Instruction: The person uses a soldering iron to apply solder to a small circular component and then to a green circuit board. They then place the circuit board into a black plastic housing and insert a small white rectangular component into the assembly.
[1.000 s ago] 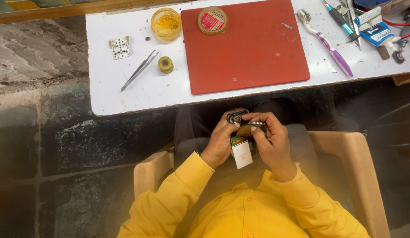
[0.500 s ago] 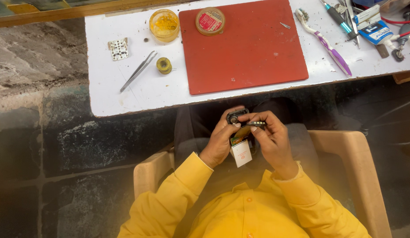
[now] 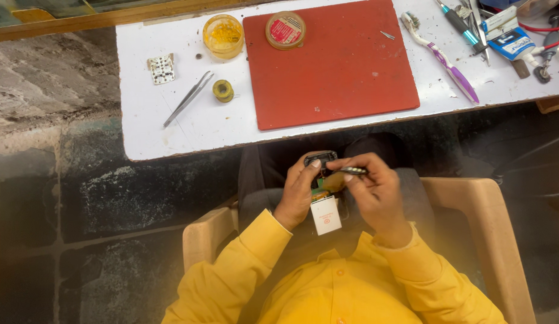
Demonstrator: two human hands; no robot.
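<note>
Small black gadget (image 3: 320, 159), dark and boxy with a rounded top edge, sits over my lap just below the white table (image 3: 171, 129), cradled between both hands. My left hand (image 3: 297, 195) wraps around its left side, fingers curled up along the casing and one fingertip pressing the top edge, so that hand is clasped on the gadget. Below the dark casing I can see a green and orange patch of its insides, too small to tell more, and a white rectangular tag (image 3: 325, 215) with a little red mark hangs down from it toward my yellow shirt (image 3: 345, 288). My right hand (image 3: 375, 192) comes in from the other side, thumb and forefinger pinched on a thin dark metal tool (image 3: 353, 171) lying level, its tip just beside the gadget. On the table, well apart from my hands, lie a red mat (image 3: 333, 66), tweezers (image 3: 188, 99), a small yellow spool (image 3: 223, 90), a yellow tub (image 3: 223, 35), a round lid (image 3: 285, 30) and a purple toothbrush (image 3: 441, 57). I am seated in a tan plastic chair (image 3: 489, 234).
</note>
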